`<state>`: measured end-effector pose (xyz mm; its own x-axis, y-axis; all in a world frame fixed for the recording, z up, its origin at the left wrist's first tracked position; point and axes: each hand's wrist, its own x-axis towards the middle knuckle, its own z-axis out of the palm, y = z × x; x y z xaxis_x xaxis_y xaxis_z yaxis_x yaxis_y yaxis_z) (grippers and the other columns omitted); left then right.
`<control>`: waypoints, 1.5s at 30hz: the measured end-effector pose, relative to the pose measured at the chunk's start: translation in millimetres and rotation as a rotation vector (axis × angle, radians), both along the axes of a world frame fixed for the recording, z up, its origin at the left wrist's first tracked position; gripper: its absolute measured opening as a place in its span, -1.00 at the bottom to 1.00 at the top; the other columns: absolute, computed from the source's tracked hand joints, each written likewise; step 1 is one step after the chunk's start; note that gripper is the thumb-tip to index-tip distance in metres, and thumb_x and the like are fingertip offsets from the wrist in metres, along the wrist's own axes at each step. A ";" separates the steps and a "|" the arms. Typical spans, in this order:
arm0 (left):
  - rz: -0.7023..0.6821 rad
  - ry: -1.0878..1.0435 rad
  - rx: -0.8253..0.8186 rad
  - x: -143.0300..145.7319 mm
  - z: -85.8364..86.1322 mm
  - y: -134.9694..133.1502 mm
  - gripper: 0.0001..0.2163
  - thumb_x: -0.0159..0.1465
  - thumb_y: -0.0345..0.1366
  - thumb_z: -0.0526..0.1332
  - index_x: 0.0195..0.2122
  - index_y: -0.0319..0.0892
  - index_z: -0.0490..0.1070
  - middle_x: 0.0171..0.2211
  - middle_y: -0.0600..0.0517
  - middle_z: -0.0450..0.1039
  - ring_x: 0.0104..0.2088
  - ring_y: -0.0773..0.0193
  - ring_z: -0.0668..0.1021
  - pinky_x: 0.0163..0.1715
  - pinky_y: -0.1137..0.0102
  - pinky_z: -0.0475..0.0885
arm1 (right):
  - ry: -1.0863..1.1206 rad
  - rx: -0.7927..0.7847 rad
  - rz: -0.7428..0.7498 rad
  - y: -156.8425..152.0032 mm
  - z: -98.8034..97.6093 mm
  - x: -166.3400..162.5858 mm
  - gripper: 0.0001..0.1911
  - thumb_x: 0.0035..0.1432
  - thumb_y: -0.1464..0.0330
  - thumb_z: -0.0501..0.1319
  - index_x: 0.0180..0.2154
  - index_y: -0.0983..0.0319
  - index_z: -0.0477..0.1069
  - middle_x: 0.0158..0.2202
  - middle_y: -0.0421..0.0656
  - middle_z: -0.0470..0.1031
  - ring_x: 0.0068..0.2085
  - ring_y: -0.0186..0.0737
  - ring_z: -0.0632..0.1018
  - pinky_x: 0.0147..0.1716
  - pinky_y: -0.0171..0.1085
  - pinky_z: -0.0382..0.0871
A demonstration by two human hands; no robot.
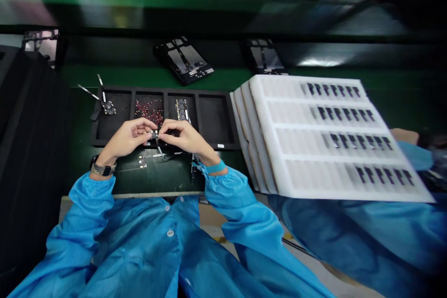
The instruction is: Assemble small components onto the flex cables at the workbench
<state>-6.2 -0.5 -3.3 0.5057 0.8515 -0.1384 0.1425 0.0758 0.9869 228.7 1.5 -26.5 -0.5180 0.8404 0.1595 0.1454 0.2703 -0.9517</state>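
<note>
My left hand point(130, 137) pinches a small circuit board point(154, 135) with a thin ribbon cable point(159, 149) hanging from it. From the right, my right hand point(184, 137) presses thumb and index finger together at the board's edge; what lies between those fingertips is too small to make out. Both hands are above the front of a black divided tray point(131, 102). Small red-and-black parts point(149, 109) fill one compartment behind my fingers. Another compartment holds small boards point(181, 109), and the leftmost has boards with ribbon cables point(109, 108). One loose board point(142, 162) lies on the green bench before me.
A stack of white foam trays point(296, 132) with rows of dark parts stands at the right. Behind the divided tray lie dark device housings point(186, 59). Black foam blocks point(31, 149) rise at the left. A co-worker's blue sleeve point(415, 154) shows beyond the white stack.
</note>
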 end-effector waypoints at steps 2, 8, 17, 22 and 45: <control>-0.002 -0.001 -0.004 0.8 -1.7 1.1 -0.68 0.25 -0.12 0.44 -0.09 -0.24 0.59 -0.38 0.03 0.51 -0.41 0.30 0.53 -0.33 0.36 0.51 | -0.017 0.003 -0.008 0.0 -1.2 0.0 -0.67 0.32 0.07 0.37 -0.31 0.20 0.59 -0.29 -0.14 0.57 -0.23 -0.17 0.56 -0.10 -0.18 0.43; 0.040 -0.040 -0.027 -0.2 -6.9 2.2 -0.70 0.24 -0.14 0.46 -0.13 -0.26 0.61 -0.43 0.04 0.52 -0.47 0.34 0.50 -0.39 0.40 0.46 | -0.042 0.001 -0.024 -0.9 -1.6 -1.1 -0.68 0.34 0.09 0.36 -0.31 0.20 0.57 -0.29 -0.14 0.58 -0.24 -0.17 0.55 -0.11 -0.18 0.41; 0.063 -0.006 -0.046 0.3 -11.7 2.0 -0.68 0.22 -0.13 0.48 -0.13 -0.27 0.65 -0.52 0.04 0.49 -0.50 0.30 0.53 -0.46 0.41 0.47 | -0.055 0.008 -0.027 -1.8 -3.4 -1.2 -0.74 0.35 0.16 0.35 -0.30 0.21 0.58 -0.30 -0.15 0.57 -0.25 -0.18 0.55 -0.14 -0.20 0.39; 0.095 0.007 -0.016 1.6 -10.8 0.9 -0.75 0.22 -0.22 0.45 -0.16 -0.28 0.65 -0.52 0.04 0.49 -0.52 0.33 0.51 -0.49 0.44 0.43 | -0.081 -0.027 -0.036 -2.8 -3.4 -2.4 -0.76 0.34 0.18 0.34 -0.28 0.22 0.57 -0.29 -0.14 0.59 -0.24 -0.18 0.56 -0.16 -0.23 0.39; 0.096 -0.044 -0.024 8.0 -6.8 -4.2 -0.83 0.18 -0.35 0.40 -0.23 -0.30 0.69 -0.60 0.05 0.47 -0.58 0.38 0.48 -0.55 0.51 0.37 | -0.047 -0.176 0.046 -2.4 0.7 2.3 -0.58 0.26 -0.01 0.40 -0.29 0.24 0.63 -0.28 -0.15 0.57 -0.26 -0.22 0.51 -0.16 -0.20 0.35</control>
